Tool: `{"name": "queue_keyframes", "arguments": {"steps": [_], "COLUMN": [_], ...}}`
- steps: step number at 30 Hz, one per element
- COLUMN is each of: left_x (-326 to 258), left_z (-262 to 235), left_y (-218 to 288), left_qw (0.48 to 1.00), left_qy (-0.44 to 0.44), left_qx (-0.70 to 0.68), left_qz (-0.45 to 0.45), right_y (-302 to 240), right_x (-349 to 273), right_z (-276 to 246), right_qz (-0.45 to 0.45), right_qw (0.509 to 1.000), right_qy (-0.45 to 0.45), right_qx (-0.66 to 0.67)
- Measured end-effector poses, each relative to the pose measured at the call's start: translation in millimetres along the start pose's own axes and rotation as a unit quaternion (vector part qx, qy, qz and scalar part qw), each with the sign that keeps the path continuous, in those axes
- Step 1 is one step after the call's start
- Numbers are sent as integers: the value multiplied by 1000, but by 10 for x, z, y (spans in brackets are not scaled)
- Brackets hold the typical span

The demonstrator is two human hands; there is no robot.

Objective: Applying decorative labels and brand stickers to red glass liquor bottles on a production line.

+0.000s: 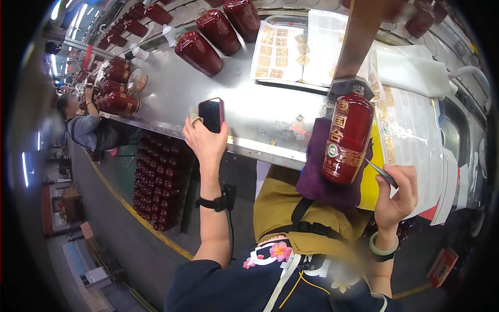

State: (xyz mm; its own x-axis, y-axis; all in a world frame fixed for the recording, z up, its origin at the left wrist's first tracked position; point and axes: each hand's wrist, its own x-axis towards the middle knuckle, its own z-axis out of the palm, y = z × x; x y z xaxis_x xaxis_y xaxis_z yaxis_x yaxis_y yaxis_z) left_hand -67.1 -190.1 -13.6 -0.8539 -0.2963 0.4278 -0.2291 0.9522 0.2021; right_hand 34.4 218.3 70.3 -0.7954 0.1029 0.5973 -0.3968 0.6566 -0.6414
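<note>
My left hand [205,140] grips a smartphone [210,114] in a red case by its sides, over the front edge of the metal bench [260,117]. A finger of that hand wears a pale finger cover. In my right hand [396,195] is a pair of tweezers [383,174], its tip close to the lower right side of a dark red glass bottle [349,140] with gold decoration. I cannot tell if the tip touches it. The bottle leans back on a purple cloth [314,177], its neck by a bracket on a brown post [356,44].
Sheets of gold labels [273,52] lie at the back, and more label sheets [410,130] at the right. Several red bottles [199,53] stand behind the phone. Below the bench are many stacked bottles [158,182]. Another person [86,125] works at the far left.
</note>
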Motion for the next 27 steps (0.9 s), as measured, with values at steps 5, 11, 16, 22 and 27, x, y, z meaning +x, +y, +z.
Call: {"name": "queue_keyframes", "arguments": {"steps": [5, 11, 16, 22, 27], "left_x": [50, 68, -109, -626, -810], "left_z": [170, 97, -214, -392, -185], "left_y": [39, -56, 530, 1451, 1785], "left_qw": [997, 995, 974, 795, 759], "left_qy": [-44, -66, -11, -312, -265], "left_qx": [-5, 42, -198, -464, -555], "left_qz": [-66, -66, 112, 235, 215], "right_y": [-75, -84, -37, -35, -189], "right_x": [24, 141, 299, 387, 41], "right_z": [67, 28, 45, 173, 306], "right_qz": [-23, -11, -48, -162, -208], "right_qw": [1000, 999, 994, 976, 958], "right_qy": [6, 7, -5, -51, -184], "right_qx": [-14, -52, -93, -138, -69]}}
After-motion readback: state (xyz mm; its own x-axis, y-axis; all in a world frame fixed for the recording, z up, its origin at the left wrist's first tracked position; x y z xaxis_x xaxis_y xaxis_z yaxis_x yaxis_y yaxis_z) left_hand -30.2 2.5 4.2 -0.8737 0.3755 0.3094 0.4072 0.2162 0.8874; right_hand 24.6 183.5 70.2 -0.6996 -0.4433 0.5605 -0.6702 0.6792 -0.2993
